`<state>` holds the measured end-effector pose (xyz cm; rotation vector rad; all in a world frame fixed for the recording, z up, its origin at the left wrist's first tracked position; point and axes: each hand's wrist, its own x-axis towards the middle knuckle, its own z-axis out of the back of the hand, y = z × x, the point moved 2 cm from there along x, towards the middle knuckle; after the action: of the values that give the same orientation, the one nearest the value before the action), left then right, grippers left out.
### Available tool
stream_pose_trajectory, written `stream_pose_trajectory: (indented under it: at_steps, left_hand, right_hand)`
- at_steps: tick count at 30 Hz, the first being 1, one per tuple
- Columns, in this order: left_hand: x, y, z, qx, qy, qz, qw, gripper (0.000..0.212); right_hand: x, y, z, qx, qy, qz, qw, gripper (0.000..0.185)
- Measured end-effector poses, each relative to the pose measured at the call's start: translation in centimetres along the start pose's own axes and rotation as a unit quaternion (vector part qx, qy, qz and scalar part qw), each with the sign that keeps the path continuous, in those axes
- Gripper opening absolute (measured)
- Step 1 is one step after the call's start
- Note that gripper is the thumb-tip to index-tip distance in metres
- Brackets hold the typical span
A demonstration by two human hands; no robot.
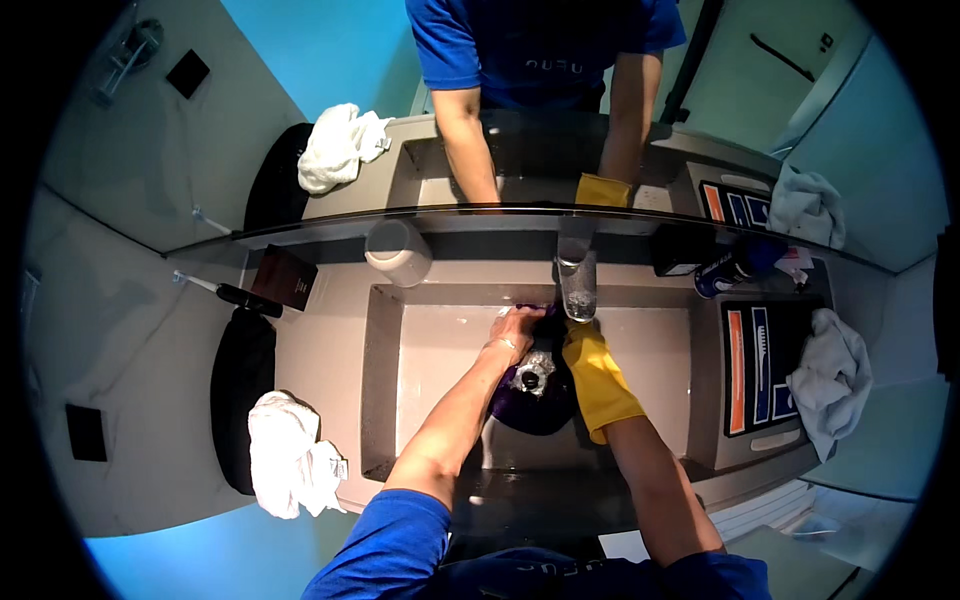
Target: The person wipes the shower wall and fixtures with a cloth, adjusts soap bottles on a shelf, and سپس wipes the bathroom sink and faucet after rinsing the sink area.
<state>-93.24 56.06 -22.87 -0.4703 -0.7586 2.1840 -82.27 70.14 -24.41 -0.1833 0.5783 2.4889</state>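
A dark purple cloth [536, 416] lies wet in the middle of a wide beige sink [442, 352], around a drain stopper [531, 380] with water about it. My left hand [514, 330], bare with a thin bracelet at the wrist, grips the cloth's far part. On my right hand [589, 352] is a yellow rubber glove that reaches past the wrist. That hand is at the cloth's right side, just below the faucet [577, 289]; its fingers are mostly hidden, so its grip cannot be made out.
A mirror [540, 157] rises behind the sink. On the left are a white cup [399, 255], a brown box [285, 277], an electric toothbrush [247, 298] and a white towel [289, 450]. On the right stand a blue can [724, 274], a black printed packet [765, 367] and a crumpled cloth [832, 382].
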Motion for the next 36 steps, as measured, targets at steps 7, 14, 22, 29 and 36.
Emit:
stream_pose_trajectory:
  at_steps: [7,14,22,29,36]
  left_hand:
    - [-5.1,-1.6,1.7,0.114,0.034,0.002,0.993,0.032]
    - [-6.3,-1.9,0.4,0.004,0.009,0.020,1.000,0.031]
    - [-9.3,-1.1,1.8,-0.045,-0.034,0.047,0.997,0.029]
    - [-9.6,-2.4,1.8,0.090,-0.154,0.103,0.979,0.030]
    - [-6.5,0.8,1.7,0.019,-0.234,0.243,0.941,0.028]
  right_hand:
    - [-4.3,2.8,0.2,0.005,0.013,-0.026,1.000,0.042]
    - [-3.2,-1.3,-8.5,0.310,-0.199,0.016,0.930,0.041]
    - [-17.2,-2.4,11.7,0.528,0.025,-0.212,0.822,0.035]
    - [-15.6,-11.6,11.1,0.443,-0.027,-0.577,0.686,0.055]
    - [0.2,-19.9,-1.7,0.276,-0.224,-0.233,0.905,0.039]
